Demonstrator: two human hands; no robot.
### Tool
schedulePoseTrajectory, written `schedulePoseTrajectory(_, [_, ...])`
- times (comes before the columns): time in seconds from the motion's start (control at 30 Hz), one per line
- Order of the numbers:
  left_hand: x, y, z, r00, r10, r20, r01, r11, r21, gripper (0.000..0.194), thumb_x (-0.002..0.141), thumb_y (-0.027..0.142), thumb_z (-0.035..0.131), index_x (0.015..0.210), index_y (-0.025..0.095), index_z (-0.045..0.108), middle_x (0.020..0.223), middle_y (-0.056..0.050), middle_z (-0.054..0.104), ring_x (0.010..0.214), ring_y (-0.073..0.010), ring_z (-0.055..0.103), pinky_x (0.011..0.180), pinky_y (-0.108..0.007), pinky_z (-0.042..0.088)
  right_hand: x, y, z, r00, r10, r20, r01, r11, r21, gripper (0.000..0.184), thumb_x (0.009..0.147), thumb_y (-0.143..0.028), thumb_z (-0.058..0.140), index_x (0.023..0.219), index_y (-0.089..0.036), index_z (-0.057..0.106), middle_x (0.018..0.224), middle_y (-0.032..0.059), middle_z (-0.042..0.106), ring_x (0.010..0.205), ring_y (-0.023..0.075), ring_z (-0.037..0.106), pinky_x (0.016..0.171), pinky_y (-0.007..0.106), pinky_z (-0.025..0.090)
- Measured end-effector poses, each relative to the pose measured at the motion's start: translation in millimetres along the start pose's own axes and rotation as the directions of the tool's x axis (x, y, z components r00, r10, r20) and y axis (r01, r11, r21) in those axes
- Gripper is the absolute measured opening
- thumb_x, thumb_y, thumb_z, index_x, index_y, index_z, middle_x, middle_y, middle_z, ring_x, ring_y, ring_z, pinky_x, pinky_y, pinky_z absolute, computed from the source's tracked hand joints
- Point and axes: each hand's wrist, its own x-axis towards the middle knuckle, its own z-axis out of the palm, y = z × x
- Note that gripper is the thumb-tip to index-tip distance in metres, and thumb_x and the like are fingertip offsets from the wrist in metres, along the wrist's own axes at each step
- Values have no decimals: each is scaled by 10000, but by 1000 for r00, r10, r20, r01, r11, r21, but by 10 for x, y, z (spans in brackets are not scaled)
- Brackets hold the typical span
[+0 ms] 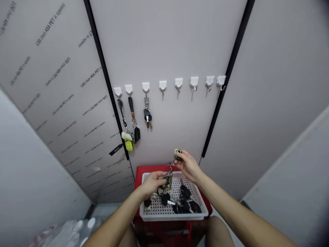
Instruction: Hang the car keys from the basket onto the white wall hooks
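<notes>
My right hand [189,166] pinches a round, light-coloured key fob [178,154] with a dark emblem, above the basket's far edge. A short chain and a metal ring [169,168] hang from the fob. On that ring is a bunch of keys [169,181], and my left hand [153,184] has its fingers closed on them. Beneath both hands stands a white plastic basket [174,217] with a perforated bottom. Several black-headed keys [186,202] lie loose in it, mostly toward the near right. My left hand hides part of the bunch and the basket's left side.
A row of white wall hooks [162,85] runs across the panel ahead. The left three carry a strap with a lime-green fob [129,145], a braided strap with a black fob [136,134], and a clip with keys [147,116]. The basket rests on a red stool [138,175]. Bottles [89,224] stand lower left.
</notes>
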Motion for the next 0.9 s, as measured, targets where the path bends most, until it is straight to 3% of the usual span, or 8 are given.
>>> schedulePoseTrajectory(0.1, [-36, 101, -31, 1000, -25, -8, 24, 999, -33, 268, 501, 202, 587, 746, 105, 543, 656, -21, 555, 556, -74, 472, 554, -203, 330, 19, -4, -119, 993, -68, -92, 44, 969, -243, 174, 570, -230, 496, 683, -186, 371, 536, -61, 447, 428, 58, 431, 488, 243, 390])
schedulePoseTrajectory(0.2, [-57, 190, 4, 1000, -16, -15, 15, 996, -93, 275, 516, 232, 581, 758, 113, 525, 629, -18, 552, 535, -78, 478, 544, -213, 333, -23, 34, -183, 937, -341, -80, 226, 764, -604, 233, 547, -176, 486, 771, -179, 422, 685, -6, 499, 614, 106, 479, 634, 291, 387])
schedulePoseTrajectory(0.27, [-54, 221, 44, 1000, -12, -15, 11, 993, -117, 256, 527, 222, 572, 752, 115, 515, 605, -12, 547, 524, -76, 478, 534, -212, 331, -93, 60, -172, 899, -414, 139, 371, 556, -744, 283, 545, -118, 449, 822, -175, 469, 811, 26, 509, 757, 127, 469, 729, 297, 354])
schedulePoseTrajectory(0.37, [-30, 233, 79, 1000, 27, -7, -27, 990, -139, 186, 546, 176, 537, 712, 97, 511, 581, -9, 532, 504, -59, 462, 517, -194, 325, -204, 97, -117, 843, -202, 498, 534, 420, -734, 417, 537, -37, 359, 899, -193, 493, 874, 22, 528, 837, 123, 459, 774, 277, 338])
schedulePoseTrajectory(0.43, [-18, 241, 72, 998, 48, -36, -53, 987, -149, 166, 547, 141, 509, 708, 100, 497, 553, 4, 517, 475, -48, 443, 491, -183, 316, -239, 133, -98, 821, -117, 559, 552, 415, -724, 511, 521, -12, 334, 982, -196, 455, 918, 21, 527, 868, 118, 454, 795, 271, 328])
schedulePoseTrajectory(0.57, [-29, 312, 10, 994, 25, -105, -39, 991, -130, 190, 547, 107, 443, 733, 140, 435, 459, 46, 471, 385, -36, 387, 416, -167, 262, -202, 219, -121, 873, -94, 478, 466, 445, -765, 533, 546, -44, 366, 1065, -167, 380, 942, 42, 520, 833, 124, 473, 770, 276, 349])
schedulePoseTrajectory(0.8, [-64, 550, 20, 998, 66, -9, -66, 996, -68, 219, 548, 112, 393, 762, 156, 400, 430, 58, 439, 367, -34, 346, 392, -164, 225, -154, 330, -20, 840, -27, 542, 491, 465, -737, 281, 593, -149, 460, 866, -174, 522, 819, 17, 545, 753, 140, 463, 707, 272, 346])
schedulePoseTrajectory(0.9, [-83, 656, 36, 996, 91, 20, -90, 995, -50, 222, 545, 108, 392, 761, 154, 396, 409, 63, 423, 365, -34, 332, 390, -163, 216, -142, 348, 34, 862, 34, 506, 399, 570, -718, 147, 614, -197, 466, 736, -162, 539, 652, -13, 522, 597, 101, 436, 584, 227, 347])
